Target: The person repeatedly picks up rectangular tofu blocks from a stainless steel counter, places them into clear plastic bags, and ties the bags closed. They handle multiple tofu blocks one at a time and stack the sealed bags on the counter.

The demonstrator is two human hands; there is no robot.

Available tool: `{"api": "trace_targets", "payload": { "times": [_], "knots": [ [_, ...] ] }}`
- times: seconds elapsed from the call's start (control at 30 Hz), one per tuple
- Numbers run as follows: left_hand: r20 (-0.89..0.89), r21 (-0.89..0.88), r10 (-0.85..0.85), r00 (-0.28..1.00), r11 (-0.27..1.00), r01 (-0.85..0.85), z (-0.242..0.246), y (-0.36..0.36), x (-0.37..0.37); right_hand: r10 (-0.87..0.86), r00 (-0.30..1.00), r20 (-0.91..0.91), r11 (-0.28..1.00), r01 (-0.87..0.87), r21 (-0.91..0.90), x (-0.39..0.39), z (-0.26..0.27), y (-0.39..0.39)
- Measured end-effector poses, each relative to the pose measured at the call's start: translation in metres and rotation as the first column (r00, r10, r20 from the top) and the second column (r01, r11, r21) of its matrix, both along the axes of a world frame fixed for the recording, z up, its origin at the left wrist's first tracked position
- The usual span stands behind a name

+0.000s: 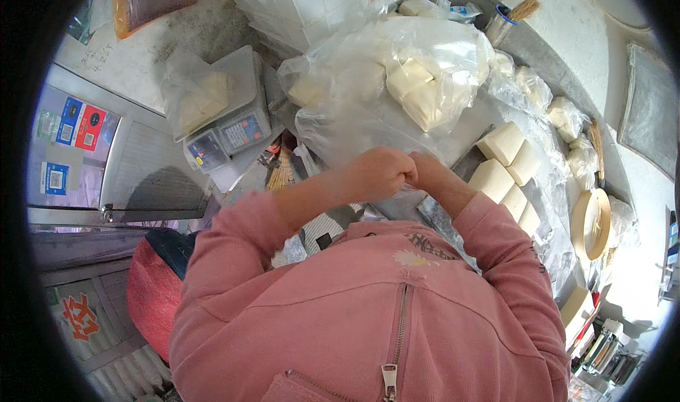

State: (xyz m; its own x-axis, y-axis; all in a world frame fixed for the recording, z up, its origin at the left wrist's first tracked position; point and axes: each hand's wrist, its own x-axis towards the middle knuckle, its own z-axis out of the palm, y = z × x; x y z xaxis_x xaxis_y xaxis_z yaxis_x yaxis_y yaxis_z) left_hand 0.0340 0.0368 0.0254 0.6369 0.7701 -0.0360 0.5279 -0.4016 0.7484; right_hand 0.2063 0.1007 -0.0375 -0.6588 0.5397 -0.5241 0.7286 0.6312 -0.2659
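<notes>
My left hand [387, 172] and my right hand [425, 168] meet at the middle of the view, fingers curled against each other. Clear plastic film [372, 131] spreads just beyond them, and whether the fingers pinch it cannot be told. Past the film, a clear plastic bag [451, 46] holds several pale cream blocks [419, 94], perhaps tofu or dough. Right of my right hand, several bare cream blocks [491, 179] stand in rows on the work surface.
A digital scale [241, 133] with a bagged block on its pan stands at the left. White plastic crates [297, 3] are stacked at the back. Along the right edge lie small filled bags [566, 118], a straw brush [596, 141] and a round wooden-rimmed sieve [591, 224].
</notes>
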Motion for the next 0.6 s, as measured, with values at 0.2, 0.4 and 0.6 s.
{"api": "trace_targets", "payload": {
  "times": [0.2, 0.4, 0.6],
  "knots": [
    [-0.774, 0.143, 0.051, 0.631, 0.985, 0.096, -0.084, 0.054, -0.052, 0.075, 0.985, -0.156, 0.992, -0.057, 0.114, 0.025, -0.029, 0.003],
    [-0.829, 0.081, -0.120, 0.546, 0.940, 0.331, -0.089, 0.089, -0.039, -0.155, 0.670, -0.726, 0.962, 0.270, 0.045, 0.027, -0.011, 0.015],
    [0.095, -0.585, -0.008, 0.995, 0.809, 0.063, 0.013, 0.104, 0.025, -0.539, 0.017, -0.842, 0.669, 0.616, -0.416, 0.105, 0.041, 0.018]
  ]
}}
